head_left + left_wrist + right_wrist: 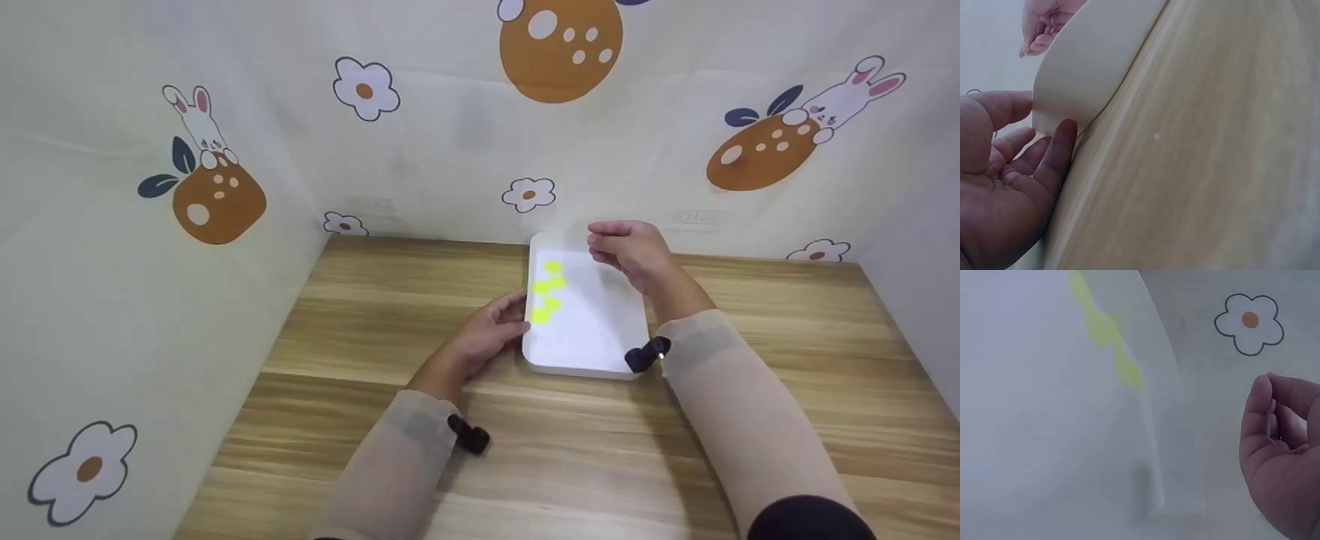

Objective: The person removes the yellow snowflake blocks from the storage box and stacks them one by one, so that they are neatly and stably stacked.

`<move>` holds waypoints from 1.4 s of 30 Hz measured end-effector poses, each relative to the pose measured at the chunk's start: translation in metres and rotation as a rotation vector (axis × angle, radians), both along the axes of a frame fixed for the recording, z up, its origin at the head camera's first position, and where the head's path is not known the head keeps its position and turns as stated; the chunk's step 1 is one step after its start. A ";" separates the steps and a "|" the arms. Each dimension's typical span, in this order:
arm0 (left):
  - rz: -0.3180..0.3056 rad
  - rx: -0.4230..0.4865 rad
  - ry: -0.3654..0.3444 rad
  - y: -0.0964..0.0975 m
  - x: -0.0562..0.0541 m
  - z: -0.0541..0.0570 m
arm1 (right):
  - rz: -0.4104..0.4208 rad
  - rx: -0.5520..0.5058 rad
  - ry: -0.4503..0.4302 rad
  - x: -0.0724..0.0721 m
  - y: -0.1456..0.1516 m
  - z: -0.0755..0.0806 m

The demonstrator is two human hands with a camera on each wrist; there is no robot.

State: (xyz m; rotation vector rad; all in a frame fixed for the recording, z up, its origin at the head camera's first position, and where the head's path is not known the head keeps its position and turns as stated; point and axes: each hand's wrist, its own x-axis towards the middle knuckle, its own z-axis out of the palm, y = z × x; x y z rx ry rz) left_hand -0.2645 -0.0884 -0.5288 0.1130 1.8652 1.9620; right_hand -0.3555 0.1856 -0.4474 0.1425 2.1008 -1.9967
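A white tray [596,330] with rounded corners lies lengthwise near the back wall. Inside it, along the left side, several flat, bright yellow round pieces [552,304] form a zigzag cluster, seen also as a yellow strip [1107,333] in the right wrist view. My left hand [487,337] is against the tray's left side, its spread fingertips touching the outer wall [1086,73]. Above the tray's far right corner, my right hand [636,253] has curled fingers. Its thumb and fingertip [1262,389] meet in the right wrist view, and no object shows between them.
The tray stands on a wood-grain table [360,315]. Behind and at the left, pale cloth walls [442,150] carry printed rabbits, oranges and flowers. Small black devices [469,435] are strapped to both sleeved wrists.
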 end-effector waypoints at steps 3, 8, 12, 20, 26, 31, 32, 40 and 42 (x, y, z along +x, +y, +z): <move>0.001 0.004 -0.002 0.001 0.000 -0.001 | 0.009 0.000 -0.010 -0.006 -0.011 -0.008; 0.000 0.008 0.007 0.002 0.001 -0.002 | 0.009 0.058 -0.036 -0.016 -0.022 -0.022; -0.001 0.011 0.005 0.002 0.002 -0.001 | 0.005 0.087 -0.060 -0.023 -0.027 -0.029; 0.008 0.007 0.002 0.002 0.002 0.001 | 0.020 0.105 -0.050 -0.033 -0.033 -0.039; -0.004 0.007 0.012 0.001 0.001 0.001 | 0.023 0.088 -0.076 -0.036 -0.034 -0.050; -0.012 0.005 0.014 0.000 0.000 0.000 | 0.022 0.142 -0.097 -0.037 -0.036 -0.058; -0.010 0.003 0.014 0.000 -0.001 -0.001 | 0.027 0.161 -0.096 -0.037 -0.037 -0.059; -0.013 0.021 0.023 0.000 0.000 -0.001 | 0.090 0.259 -0.101 -0.035 -0.037 -0.061; -0.012 0.018 0.023 0.000 0.000 -0.001 | 0.102 0.291 -0.103 -0.035 -0.037 -0.061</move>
